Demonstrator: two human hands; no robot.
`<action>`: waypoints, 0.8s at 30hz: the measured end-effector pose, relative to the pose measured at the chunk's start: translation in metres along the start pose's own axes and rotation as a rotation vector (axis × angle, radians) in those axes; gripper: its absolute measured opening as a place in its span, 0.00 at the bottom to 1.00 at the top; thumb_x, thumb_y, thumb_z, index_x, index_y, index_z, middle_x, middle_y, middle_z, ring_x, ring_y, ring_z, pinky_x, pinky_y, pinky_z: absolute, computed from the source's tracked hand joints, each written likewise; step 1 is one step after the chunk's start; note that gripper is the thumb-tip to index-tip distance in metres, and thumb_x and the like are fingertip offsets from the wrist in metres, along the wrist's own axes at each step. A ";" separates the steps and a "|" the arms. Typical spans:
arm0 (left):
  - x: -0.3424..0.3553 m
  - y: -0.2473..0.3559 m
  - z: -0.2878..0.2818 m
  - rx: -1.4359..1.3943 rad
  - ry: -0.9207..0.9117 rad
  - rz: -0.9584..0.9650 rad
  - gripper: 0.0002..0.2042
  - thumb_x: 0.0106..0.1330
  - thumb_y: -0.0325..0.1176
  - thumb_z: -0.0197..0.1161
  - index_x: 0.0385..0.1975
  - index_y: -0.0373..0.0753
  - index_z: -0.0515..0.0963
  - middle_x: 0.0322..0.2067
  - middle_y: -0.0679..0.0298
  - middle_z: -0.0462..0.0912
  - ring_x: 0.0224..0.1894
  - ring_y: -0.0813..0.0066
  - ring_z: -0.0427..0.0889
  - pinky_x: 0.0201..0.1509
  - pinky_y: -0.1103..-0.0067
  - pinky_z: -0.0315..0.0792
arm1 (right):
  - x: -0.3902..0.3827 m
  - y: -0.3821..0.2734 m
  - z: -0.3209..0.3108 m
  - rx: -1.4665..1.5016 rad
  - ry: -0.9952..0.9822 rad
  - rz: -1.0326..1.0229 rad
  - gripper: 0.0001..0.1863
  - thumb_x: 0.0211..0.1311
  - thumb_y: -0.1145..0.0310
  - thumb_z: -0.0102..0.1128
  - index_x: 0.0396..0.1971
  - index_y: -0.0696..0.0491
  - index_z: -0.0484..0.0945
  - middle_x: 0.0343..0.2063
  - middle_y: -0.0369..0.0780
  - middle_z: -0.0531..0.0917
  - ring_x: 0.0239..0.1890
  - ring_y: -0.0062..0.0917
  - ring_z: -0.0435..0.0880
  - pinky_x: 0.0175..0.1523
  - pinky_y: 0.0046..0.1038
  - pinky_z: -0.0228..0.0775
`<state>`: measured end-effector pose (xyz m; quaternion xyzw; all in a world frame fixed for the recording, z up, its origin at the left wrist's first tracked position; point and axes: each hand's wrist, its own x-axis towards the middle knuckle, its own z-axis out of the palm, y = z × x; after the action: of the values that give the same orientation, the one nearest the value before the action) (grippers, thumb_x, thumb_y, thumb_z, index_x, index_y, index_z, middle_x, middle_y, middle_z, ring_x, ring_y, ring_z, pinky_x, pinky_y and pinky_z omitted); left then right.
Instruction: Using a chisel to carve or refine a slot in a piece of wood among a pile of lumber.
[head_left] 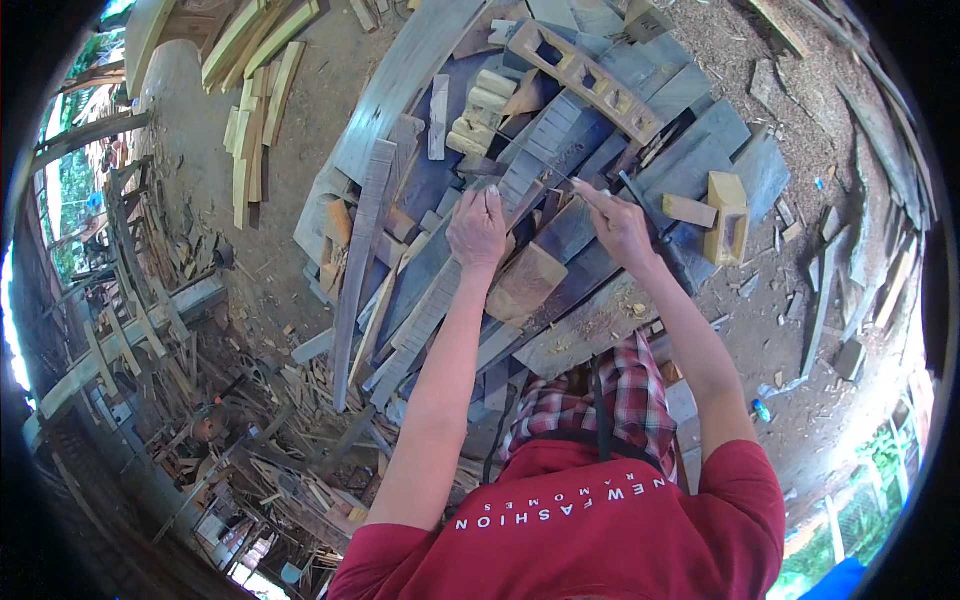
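My left hand [478, 228] is closed over the middle of the wood-covered work area, knuckles up; whatever its fingers hold is hidden. To its right, my right hand [622, 232] is curled, with one finger or the thumb stretching toward the left; what it grips is too small to make out. A thin strip of wood [525, 205] lies beside the left hand. Between my forearms rests a brown wooden block [527, 284]. Just right of my right hand lies a long dark tool [672, 262], its kind unclear.
Beyond the hands lies a wooden beam with rectangular holes [585, 82]. A pale slotted block [728, 220] stands at right, a short wood piece [690, 210] against it. Grey boards [365, 270] lie at left, yellowish wood strips [262, 130] farther off. Scrap wood [290, 440] litters the ground.
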<state>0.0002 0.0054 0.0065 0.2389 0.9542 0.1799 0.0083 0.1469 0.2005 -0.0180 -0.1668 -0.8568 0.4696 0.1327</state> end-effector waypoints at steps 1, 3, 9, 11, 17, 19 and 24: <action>0.002 0.003 0.004 -0.012 -0.003 0.012 0.17 0.77 0.44 0.50 0.33 0.40 0.81 0.33 0.58 0.78 0.38 0.53 0.81 0.38 0.60 0.75 | 0.012 -0.002 0.003 0.005 0.038 -0.058 0.28 0.63 0.76 0.59 0.63 0.39 0.78 0.25 0.50 0.82 0.25 0.47 0.81 0.33 0.42 0.74; 0.002 0.004 0.006 -0.015 -0.012 0.001 0.17 0.77 0.44 0.51 0.34 0.40 0.81 0.33 0.58 0.78 0.38 0.53 0.81 0.38 0.60 0.75 | 0.034 -0.014 0.007 0.015 0.013 -0.033 0.27 0.64 0.76 0.59 0.63 0.38 0.78 0.26 0.50 0.82 0.26 0.47 0.81 0.33 0.41 0.74; 0.000 -0.004 -0.001 -0.007 0.014 -0.003 0.16 0.76 0.43 0.51 0.33 0.40 0.81 0.32 0.59 0.79 0.37 0.53 0.81 0.37 0.60 0.75 | -0.013 -0.008 -0.004 0.002 -0.029 0.018 0.27 0.64 0.75 0.59 0.63 0.38 0.78 0.27 0.50 0.82 0.27 0.47 0.82 0.33 0.41 0.74; -0.001 -0.003 -0.001 -0.008 0.011 -0.010 0.17 0.76 0.43 0.51 0.32 0.40 0.81 0.32 0.59 0.79 0.37 0.53 0.81 0.37 0.60 0.74 | -0.017 -0.005 -0.006 0.040 -0.019 0.034 0.27 0.64 0.75 0.59 0.63 0.38 0.78 0.27 0.51 0.82 0.27 0.47 0.82 0.33 0.41 0.74; 0.002 0.004 0.006 -0.036 -0.015 -0.006 0.17 0.76 0.43 0.51 0.30 0.38 0.80 0.33 0.59 0.79 0.37 0.53 0.81 0.37 0.60 0.74 | 0.034 -0.013 0.009 0.003 0.001 -0.068 0.28 0.64 0.76 0.59 0.63 0.37 0.78 0.29 0.51 0.83 0.28 0.47 0.83 0.35 0.41 0.76; 0.001 -0.001 0.002 -0.023 -0.007 -0.001 0.17 0.77 0.43 0.51 0.30 0.38 0.80 0.33 0.59 0.79 0.37 0.53 0.81 0.38 0.60 0.74 | 0.011 -0.005 0.006 -0.027 -0.007 -0.026 0.28 0.63 0.76 0.58 0.63 0.38 0.78 0.30 0.51 0.83 0.29 0.47 0.83 0.35 0.41 0.76; 0.001 0.001 -0.003 -0.027 -0.016 -0.019 0.18 0.77 0.43 0.51 0.31 0.38 0.80 0.33 0.59 0.79 0.38 0.53 0.81 0.38 0.60 0.74 | -0.007 0.002 -0.007 -0.002 -0.038 0.016 0.27 0.64 0.79 0.60 0.62 0.44 0.78 0.36 0.52 0.85 0.29 0.47 0.83 0.42 0.38 0.78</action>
<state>-0.0004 0.0054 0.0095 0.2314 0.9538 0.1907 0.0210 0.1562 0.2039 -0.0162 -0.1651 -0.8582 0.4729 0.1125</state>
